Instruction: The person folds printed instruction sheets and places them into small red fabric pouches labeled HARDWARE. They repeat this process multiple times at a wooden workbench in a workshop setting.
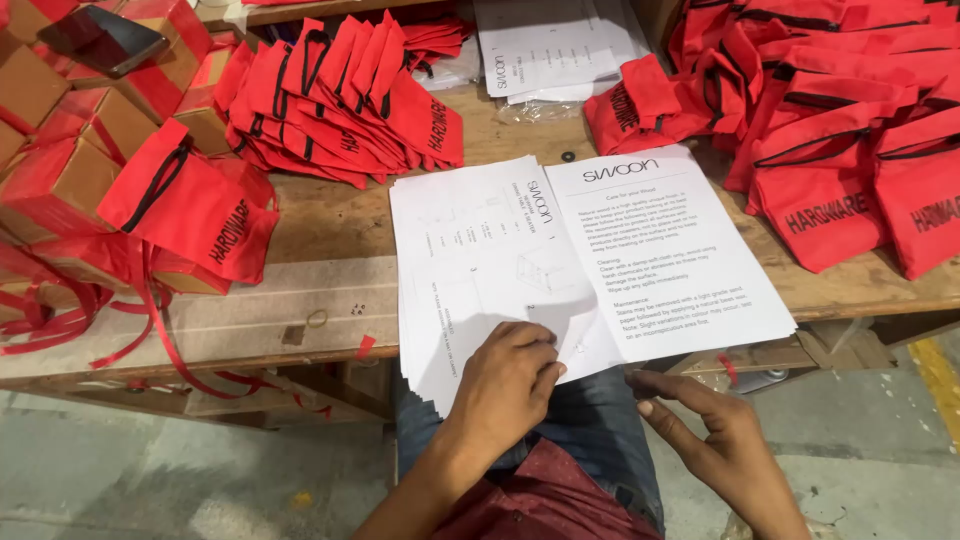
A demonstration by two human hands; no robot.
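Now we are pressing our left hand (508, 375) on the stack of white sheets (470, 270), with the fingers bent and their tips lying on the paper — not closing around anything. Our right hand (715, 440) is hanging at about four o'clock from the stack, fingers loosely open, its fingertips just under the near edge of the printed top sheet (665, 250). The sheets are lying over the near edge of the wooden table (330, 225). Red drawstring bags (340, 95) are lying at eleven o'clock — more red bags (850, 130) at two o'clock.
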